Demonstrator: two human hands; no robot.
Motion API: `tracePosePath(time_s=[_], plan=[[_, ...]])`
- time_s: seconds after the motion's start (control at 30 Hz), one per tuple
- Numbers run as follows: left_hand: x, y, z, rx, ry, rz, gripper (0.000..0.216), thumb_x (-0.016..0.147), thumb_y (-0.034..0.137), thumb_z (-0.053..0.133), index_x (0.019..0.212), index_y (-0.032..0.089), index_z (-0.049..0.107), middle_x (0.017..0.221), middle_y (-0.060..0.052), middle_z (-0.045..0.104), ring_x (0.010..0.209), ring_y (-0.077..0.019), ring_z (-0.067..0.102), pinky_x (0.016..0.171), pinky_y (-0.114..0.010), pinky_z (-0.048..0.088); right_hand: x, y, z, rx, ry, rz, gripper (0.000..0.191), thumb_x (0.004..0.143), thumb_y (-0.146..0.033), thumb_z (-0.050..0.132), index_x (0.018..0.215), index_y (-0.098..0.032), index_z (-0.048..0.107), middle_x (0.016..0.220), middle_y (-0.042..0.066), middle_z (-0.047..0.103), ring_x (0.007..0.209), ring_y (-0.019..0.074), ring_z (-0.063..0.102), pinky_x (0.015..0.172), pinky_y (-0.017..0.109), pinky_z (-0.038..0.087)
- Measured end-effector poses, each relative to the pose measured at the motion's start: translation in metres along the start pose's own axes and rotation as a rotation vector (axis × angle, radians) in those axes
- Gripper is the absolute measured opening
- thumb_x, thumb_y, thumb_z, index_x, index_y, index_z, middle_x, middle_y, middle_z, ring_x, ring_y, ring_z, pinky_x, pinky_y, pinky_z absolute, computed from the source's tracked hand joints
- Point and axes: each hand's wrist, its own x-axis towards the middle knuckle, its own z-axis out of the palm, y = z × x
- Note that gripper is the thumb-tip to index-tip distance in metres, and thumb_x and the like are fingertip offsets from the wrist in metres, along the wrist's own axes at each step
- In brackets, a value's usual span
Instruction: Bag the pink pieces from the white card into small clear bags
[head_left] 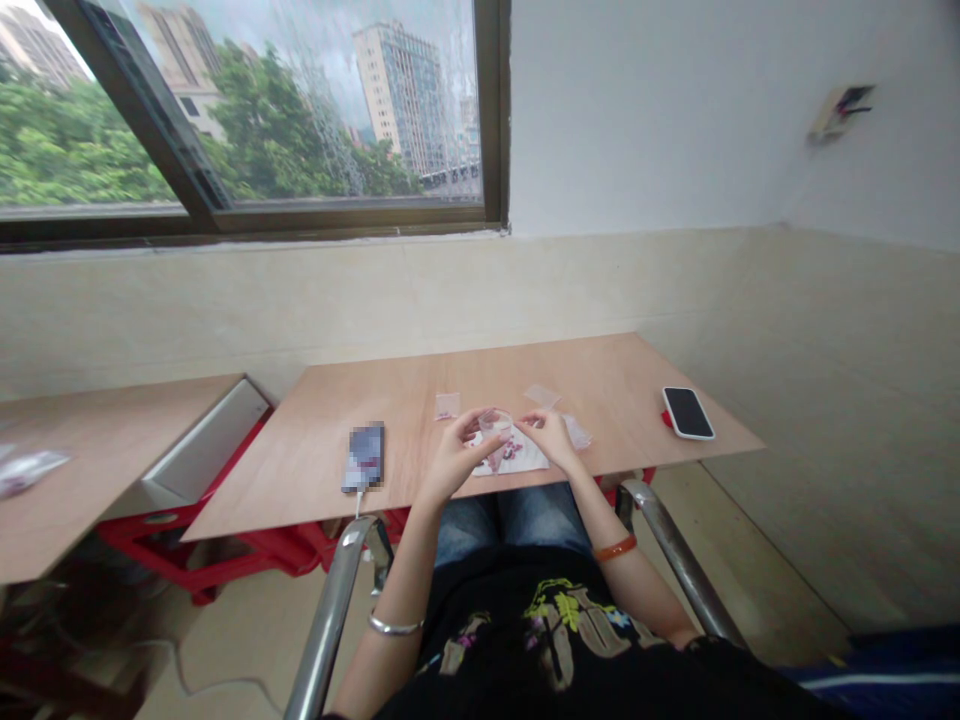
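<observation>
My left hand (459, 446) is curled around a small clear plastic bag (495, 428), with the thumb along its near side. The fingers of my right hand (546, 432) are pinched together at the bag's right edge; anything between them is too small to make out. Below both hands lies a white sheet (531, 460) at the table's front edge, with several small dark red and pink pieces (513, 450) scattered on it. Beyond my left hand, a small clear bag (448, 406) with a few reddish bits inside rests flat on the wood.
More clear bags (577, 432) lie right of the sheet, and another bag (543, 396) behind it. A phone on a cable (364, 458) is at left on the wooden table (315, 420); a white-edged phone (688, 413) is at right. Metal chair arms (330, 620) flank me.
</observation>
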Motion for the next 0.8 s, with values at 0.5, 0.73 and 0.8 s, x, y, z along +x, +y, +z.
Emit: tracePosePath(time_s=[0.5,0.73,0.8], plan=[[0.003,-0.012,0.011,0.034,0.004,0.056,0.04,0.071,0.034,0.076,0.104,0.015,0.065,0.101,-0.008,0.07,0.094,-0.0214,0.064,0.082,-0.032,0.051,-0.033,-0.105,-0.022,0.125,0.059,-0.131,0.021,0.074,-0.035,0.069,0.077,-0.014,0.071,0.073,0.006,0.067,0.06,0.0144,0.054,0.052,0.024,0.038],[0.002,-0.01,0.013,-0.004,0.002,0.052,0.041,0.073,0.036,0.075,0.107,0.015,0.065,0.104,-0.01,0.07,0.093,-0.0217,0.064,0.08,-0.032,0.051,-0.035,-0.104,-0.028,0.172,0.038,-0.178,0.016,0.077,-0.031,0.065,0.083,-0.016,0.07,0.078,0.005,0.066,0.061,0.0136,0.055,0.055,0.024,0.042],[0.002,-0.01,0.014,-0.035,-0.006,0.046,0.042,0.075,0.036,0.074,0.109,0.015,0.065,0.106,-0.01,0.069,0.094,-0.0218,0.065,0.079,-0.032,0.053,-0.036,-0.099,-0.031,0.199,0.028,-0.191,0.016,0.078,-0.026,0.062,0.088,-0.016,0.069,0.084,0.005,0.065,0.067,0.014,0.057,0.059,0.024,0.045]])
